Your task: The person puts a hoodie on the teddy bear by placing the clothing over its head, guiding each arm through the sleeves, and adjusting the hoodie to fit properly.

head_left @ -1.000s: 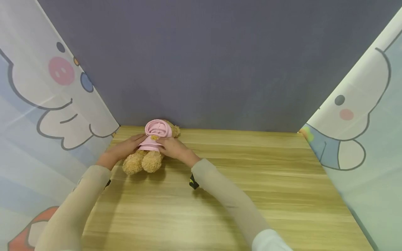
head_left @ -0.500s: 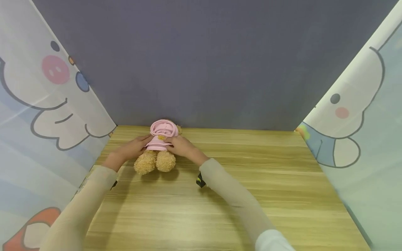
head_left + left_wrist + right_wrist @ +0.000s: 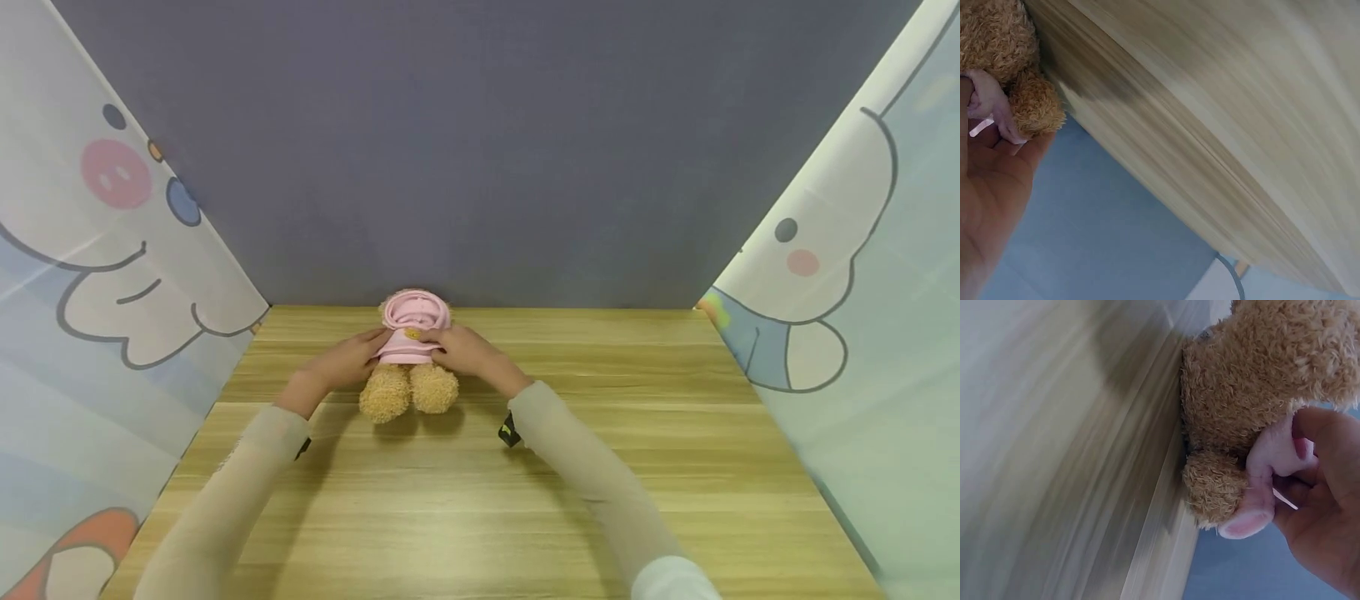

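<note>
A teddy bear (image 3: 405, 352) in a pink hoodie is near the back edge of the table, its two fuzzy legs (image 3: 433, 388) toward me. The hood covers most of its head, and a small yellow patch shows on the cloth. My left hand (image 3: 347, 360) holds the bear's left-hand side in the head view. On the opposite side my right hand (image 3: 471, 353) grips it, thumb over the cloth. In the left wrist view, an arm (image 3: 1036, 106) pokes out of a sleeve beside my palm. The right wrist view shows my fingers gripping the hoodie (image 3: 1269, 450), brown fur close to the tabletop.
The wood-grain table (image 3: 420, 508) runs back to a grey panel (image 3: 480, 150). Cartoon-printed sheets stand along the left (image 3: 45, 350) and right (image 3: 862, 467). A dark wrist strap piece (image 3: 509, 431) hangs below the right sleeve.
Both hands have brought the teddy bear to the right along the back of the table. Its body, slanted before with the head to the right, now points straight back. The head view has shifted slightly.
</note>
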The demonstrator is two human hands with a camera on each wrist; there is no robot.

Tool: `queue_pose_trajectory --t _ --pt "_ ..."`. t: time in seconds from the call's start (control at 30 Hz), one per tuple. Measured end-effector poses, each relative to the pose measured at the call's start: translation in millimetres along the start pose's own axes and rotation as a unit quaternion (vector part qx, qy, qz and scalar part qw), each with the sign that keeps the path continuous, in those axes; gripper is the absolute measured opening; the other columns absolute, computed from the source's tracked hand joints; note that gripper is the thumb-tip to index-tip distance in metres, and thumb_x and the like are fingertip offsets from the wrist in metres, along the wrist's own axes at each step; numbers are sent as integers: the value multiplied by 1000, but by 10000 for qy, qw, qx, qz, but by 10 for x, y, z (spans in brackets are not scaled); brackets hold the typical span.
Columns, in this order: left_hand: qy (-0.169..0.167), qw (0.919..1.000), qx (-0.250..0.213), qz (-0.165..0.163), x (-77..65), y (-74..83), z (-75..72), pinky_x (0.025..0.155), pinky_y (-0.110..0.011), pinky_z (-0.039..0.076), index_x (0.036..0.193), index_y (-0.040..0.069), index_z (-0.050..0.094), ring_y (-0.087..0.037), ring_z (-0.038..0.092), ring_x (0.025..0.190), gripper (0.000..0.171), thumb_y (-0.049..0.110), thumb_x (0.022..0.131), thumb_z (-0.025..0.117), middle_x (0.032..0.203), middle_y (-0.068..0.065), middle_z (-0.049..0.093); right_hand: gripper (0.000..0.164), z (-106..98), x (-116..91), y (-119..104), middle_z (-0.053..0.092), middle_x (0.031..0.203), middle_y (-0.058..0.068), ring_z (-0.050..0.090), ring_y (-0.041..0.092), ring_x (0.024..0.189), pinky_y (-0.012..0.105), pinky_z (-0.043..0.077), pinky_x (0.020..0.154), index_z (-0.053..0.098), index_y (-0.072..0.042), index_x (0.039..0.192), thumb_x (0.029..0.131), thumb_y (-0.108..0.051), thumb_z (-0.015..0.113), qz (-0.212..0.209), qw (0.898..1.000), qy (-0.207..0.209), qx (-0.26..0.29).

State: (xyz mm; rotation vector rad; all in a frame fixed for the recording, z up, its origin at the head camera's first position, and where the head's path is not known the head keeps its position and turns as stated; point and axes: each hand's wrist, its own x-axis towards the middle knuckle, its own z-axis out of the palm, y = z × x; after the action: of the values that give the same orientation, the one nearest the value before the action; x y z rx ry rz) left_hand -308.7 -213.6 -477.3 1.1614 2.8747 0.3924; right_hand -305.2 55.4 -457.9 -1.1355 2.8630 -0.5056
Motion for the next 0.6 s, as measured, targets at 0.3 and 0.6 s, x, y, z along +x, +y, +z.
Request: queue_pose_trajectory --t 0.3,0.6 --pt "49 9995 103 291 171 286 119 105 -54 45 152 -10 34 -47 52 129 60 5 99 57 148 -34 44 41 -101 -366 187 57 65 0 36 5 51 23 38 56 64 -12 137 97 -9 58 10 9999 103 -41" --pt "20 9986 54 531 384 583 254 109 -51 44 152 -10 33 -45 50 132 62 9 99 58 149 -33 44 40 -179 -772 379 67 76 0 40 4 51 23 42 55 64 -10 137 97 -11 59 107 9996 248 118"
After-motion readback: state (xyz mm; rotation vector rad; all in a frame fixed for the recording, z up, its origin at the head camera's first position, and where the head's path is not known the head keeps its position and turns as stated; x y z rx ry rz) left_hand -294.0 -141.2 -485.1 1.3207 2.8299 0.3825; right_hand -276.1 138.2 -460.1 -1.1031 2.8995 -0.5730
